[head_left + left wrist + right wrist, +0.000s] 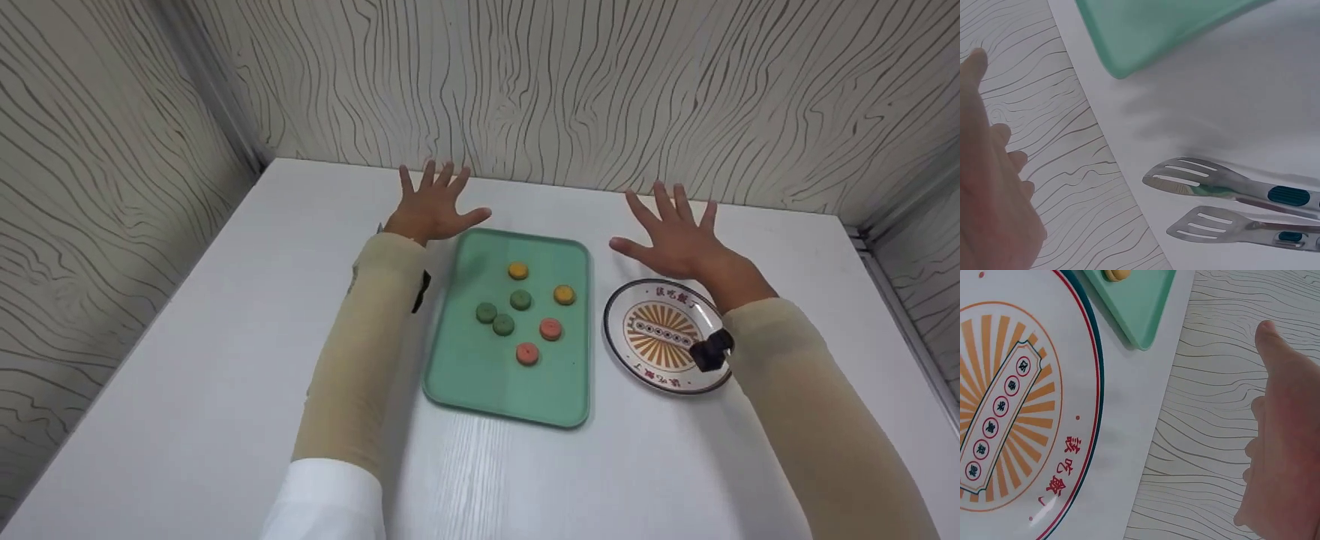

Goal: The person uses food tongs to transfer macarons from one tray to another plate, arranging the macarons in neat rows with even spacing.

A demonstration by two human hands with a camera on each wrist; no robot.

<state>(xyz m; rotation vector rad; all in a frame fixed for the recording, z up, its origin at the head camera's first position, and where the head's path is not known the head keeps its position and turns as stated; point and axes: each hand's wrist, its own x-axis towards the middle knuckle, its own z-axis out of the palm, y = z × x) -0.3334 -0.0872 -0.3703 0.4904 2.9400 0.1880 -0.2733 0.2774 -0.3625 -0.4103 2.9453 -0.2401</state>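
Observation:
My left hand [431,210] hovers with spread fingers above the far left corner of the green tray [465,382] and holds nothing. Slotted metal tongs [1213,225] with teal inlays lie on the table below that arm, mostly hidden by the sleeve in the head view. My right hand [679,244] is likewise spread and bare, past the far edge of a round plate [619,330] with an orange sunburst print. On the tray sit two yellow macarons [564,295], three green macarons [503,325] and two pink macarons [527,354].
A white table [225,360] carries everything. Behind it rises a panel [525,90] with a wood-line pattern, and similar panels close in the left and right sides. The plate stands to the right of the tray, with a narrow gap between.

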